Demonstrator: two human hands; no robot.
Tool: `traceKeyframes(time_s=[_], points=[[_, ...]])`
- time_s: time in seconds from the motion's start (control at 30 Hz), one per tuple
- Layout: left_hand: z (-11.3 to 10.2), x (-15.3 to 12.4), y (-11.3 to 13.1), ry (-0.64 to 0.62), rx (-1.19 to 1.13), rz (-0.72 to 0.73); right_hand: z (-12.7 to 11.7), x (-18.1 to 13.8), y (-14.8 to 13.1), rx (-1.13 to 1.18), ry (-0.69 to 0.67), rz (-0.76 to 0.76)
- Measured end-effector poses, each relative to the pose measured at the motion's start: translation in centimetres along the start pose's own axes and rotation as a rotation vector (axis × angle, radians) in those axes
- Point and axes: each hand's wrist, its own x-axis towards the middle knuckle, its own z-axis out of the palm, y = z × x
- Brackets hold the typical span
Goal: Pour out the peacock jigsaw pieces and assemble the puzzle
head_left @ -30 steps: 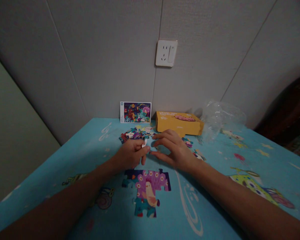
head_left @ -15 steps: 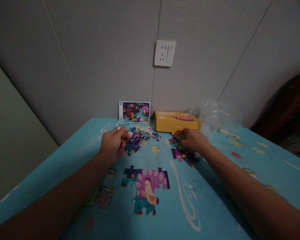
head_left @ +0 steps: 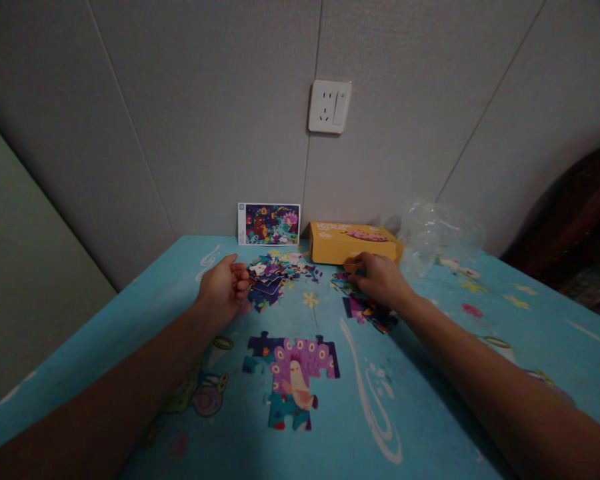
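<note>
My left hand [head_left: 223, 287] hovers by the left edge of a loose heap of puzzle pieces [head_left: 270, 287], thumb raised apart from loosely curled fingers, holding nothing. At the smaller heap of puzzle pieces [head_left: 363, 312] on the right, my right hand [head_left: 380, 277] is closed, its fingertips pinching what looks like a puzzle piece [head_left: 360, 273], mostly hidden. Nearer to me lies a joined section of puzzle [head_left: 300, 373], showing a pink bird with a purple fan tail. A picture card [head_left: 270, 225] of the whole scene leans upright against the wall.
A yellow box [head_left: 350, 250] lies at the back, just behind my right hand. Beside it sits a crumpled clear plastic bag [head_left: 433, 233]. The blue patterned tablecloth [head_left: 180, 353] reaches the grey wall, which bears a white socket [head_left: 330, 107].
The light-blue puzzle piece in my left hand is no longer there, and its thumb and fingers have parted. My right hand has shifted slightly left over the right heap.
</note>
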Motion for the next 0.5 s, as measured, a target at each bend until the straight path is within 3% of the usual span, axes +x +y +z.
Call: traceKeyframes(time_s=[0.27,0.4,0.5], points=[[0.8,-1.6,-1.0,-0.438,0.301,-0.018,-2.1,-0.9,-2.3,0.413,0.342,-0.074],[0.8,-2.5,-1.2,-0.697,0.453,-0.161,-1.3,-2.8,-5.1,0.805,0.215,-0.210],[0.5,-2.8,-1.2,-0.894,0.499,-0.243,-0.3,-4.1,-6.8,0.908,0.078,-0.292]])
